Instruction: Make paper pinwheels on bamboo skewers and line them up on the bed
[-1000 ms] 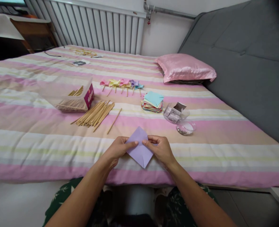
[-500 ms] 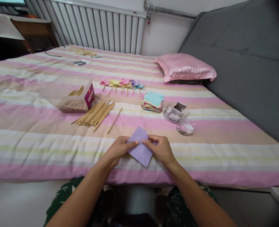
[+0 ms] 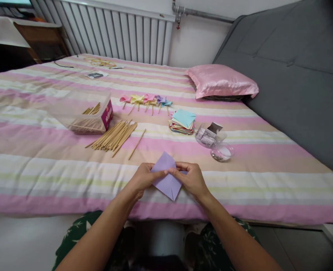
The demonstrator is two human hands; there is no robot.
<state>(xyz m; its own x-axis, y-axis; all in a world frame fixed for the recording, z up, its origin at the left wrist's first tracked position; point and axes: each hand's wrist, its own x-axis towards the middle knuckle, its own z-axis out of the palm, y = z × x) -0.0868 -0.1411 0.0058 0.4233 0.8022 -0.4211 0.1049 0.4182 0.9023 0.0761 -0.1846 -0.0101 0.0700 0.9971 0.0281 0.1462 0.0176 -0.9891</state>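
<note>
A purple square of paper (image 3: 166, 184) with slits cut in from its corners is held between both hands, just above the bed's near edge. My left hand (image 3: 146, 176) grips its left side, thumb on top and fingers beneath. From the right, my right hand (image 3: 191, 177) pinches it the same way, and the two thumb tips almost meet at the paper's middle. The right corner seems bent up near the right thumb. Fingers under the sheet are hidden. A single thin stick (image 3: 137, 144) lies beyond the left hand.
Loose sticks (image 3: 114, 137) lie beside a clear plastic box (image 3: 70, 122) holding more. Several paper pinwheels (image 3: 138, 99) rest farther back. Rightward are a stack of coloured paper (image 3: 184, 118), a clear tub (image 3: 204, 137) and a small round dish (image 3: 221, 153). A pink pillow (image 3: 222, 81) leans near the grey headboard (image 3: 279, 56).
The thumbs have come slightly closer together at the paper's middle, and the sheet has tilted a little. Everything else on the bed stays put.
</note>
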